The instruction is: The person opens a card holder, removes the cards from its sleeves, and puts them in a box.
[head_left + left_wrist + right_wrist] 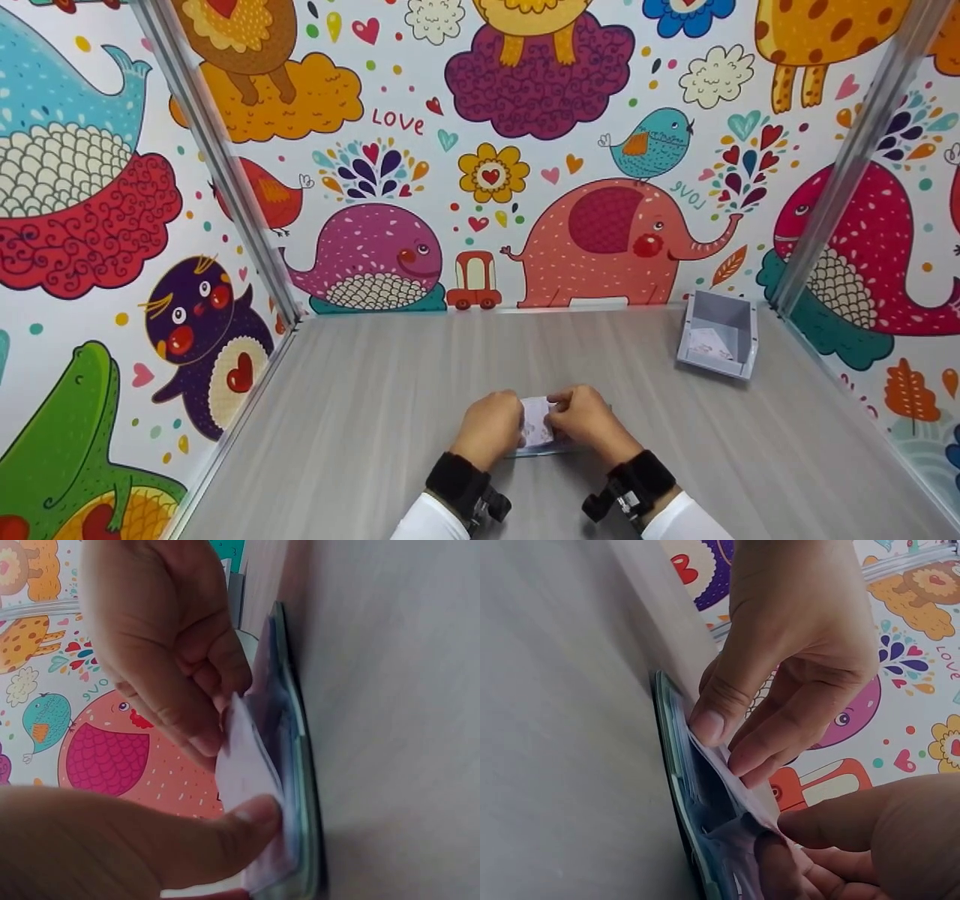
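A small white printed card [536, 421] is between both hands, over a thin card holder [544, 451] that lies on the table. The holder has a green edge [304, 787] and bluish clear sleeves, seen open toward the card in the right wrist view. My left hand [489, 426] pinches the card's left part, its thumb [709, 724] on the inner face and fingers on the outer. From the other side my right hand [589, 420] pinches the card's edge with thumb and fingertips [776, 870]. Parts of the card and holder are hidden behind the hands.
A grey open-front bin [739, 367] stands at the table's back right, with white printed cards [709, 345] inside. Patterned walls with metal corner posts [217, 165] enclose the wood-grain table [360, 420] at the back and both sides.
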The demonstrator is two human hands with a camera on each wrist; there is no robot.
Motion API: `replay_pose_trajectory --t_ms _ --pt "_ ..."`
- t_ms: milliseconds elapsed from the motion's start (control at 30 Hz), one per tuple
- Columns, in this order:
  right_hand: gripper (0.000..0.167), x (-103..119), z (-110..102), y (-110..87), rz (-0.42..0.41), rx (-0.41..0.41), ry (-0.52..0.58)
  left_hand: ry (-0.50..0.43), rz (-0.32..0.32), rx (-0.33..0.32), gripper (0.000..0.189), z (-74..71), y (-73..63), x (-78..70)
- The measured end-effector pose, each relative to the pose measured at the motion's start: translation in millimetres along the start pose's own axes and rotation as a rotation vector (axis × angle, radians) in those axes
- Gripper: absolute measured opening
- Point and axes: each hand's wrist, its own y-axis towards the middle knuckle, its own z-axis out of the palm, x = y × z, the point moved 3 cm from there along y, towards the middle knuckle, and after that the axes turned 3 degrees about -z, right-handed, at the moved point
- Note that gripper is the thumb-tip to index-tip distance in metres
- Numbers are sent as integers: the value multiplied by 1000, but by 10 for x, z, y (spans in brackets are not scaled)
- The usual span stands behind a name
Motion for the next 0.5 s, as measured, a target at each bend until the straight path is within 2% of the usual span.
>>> replay_pose_trajectory --t_ms 300,500 --pt "42 -3 -19 -8 11 -9 57 14 -10 7 26 9 11 -19" --pt "45 -1 -41 1 -6 7 149 20 7 -22 29 -13 -12 -12"
